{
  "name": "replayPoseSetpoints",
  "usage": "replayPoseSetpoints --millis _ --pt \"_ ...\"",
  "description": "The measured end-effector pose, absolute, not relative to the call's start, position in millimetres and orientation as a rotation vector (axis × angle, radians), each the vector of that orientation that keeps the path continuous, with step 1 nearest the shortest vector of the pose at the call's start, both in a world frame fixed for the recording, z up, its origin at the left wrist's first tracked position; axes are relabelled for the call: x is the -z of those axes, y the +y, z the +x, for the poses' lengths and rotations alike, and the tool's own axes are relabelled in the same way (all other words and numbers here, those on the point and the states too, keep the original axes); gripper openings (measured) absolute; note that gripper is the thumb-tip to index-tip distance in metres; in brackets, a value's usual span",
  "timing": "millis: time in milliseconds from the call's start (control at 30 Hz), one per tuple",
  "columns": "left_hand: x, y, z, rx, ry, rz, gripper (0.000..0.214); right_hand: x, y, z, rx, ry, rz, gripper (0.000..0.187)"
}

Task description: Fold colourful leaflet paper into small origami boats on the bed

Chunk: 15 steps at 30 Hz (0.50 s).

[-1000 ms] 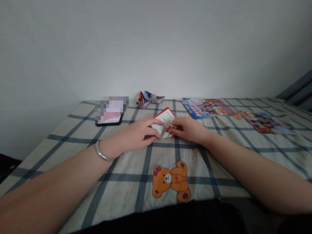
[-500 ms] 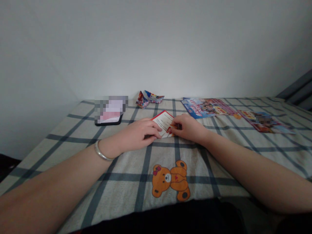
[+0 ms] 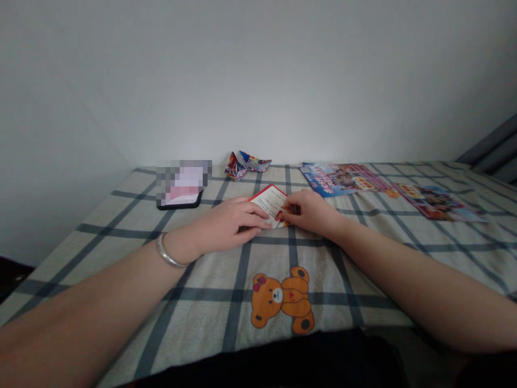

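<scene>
A small folded sheet of paper, white with lines of print and a red edge, lies on the checked cloth between my hands. My left hand covers its left corner, fingers over the sheet and the thumb near its front edge. What the fingertips do underneath is hidden. At the right corner my right hand pinches the paper between thumb and bent fingers. Behind the sheet stands a folded piece of colourful printed paper, creased into pointed flaps.
A phone, partly blurred, leans or lies at the back left. Two colourful printed sheets, one bluish and one reddish, lie at the back right. The checked cloth bears a printed bear. A wall rises behind.
My left fingers have slid slightly to the right over the paper. My right hand stays nearly in place at the right corner, and the other things have not moved.
</scene>
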State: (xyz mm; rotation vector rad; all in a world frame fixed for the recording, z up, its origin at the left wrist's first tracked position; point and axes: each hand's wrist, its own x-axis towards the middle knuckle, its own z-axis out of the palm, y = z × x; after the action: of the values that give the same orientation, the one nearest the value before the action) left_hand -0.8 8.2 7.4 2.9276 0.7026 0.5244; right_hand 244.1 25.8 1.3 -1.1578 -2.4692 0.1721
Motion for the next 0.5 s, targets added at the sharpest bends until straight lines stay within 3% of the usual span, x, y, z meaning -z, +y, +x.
replayPoseSetpoints --millis 500 --pt "-7.0 9.9 -3.3 -0.434 0.673 3.146 0.028 1.9 28.1 246.2 -0.294 -2.377 -1.227 0.017"
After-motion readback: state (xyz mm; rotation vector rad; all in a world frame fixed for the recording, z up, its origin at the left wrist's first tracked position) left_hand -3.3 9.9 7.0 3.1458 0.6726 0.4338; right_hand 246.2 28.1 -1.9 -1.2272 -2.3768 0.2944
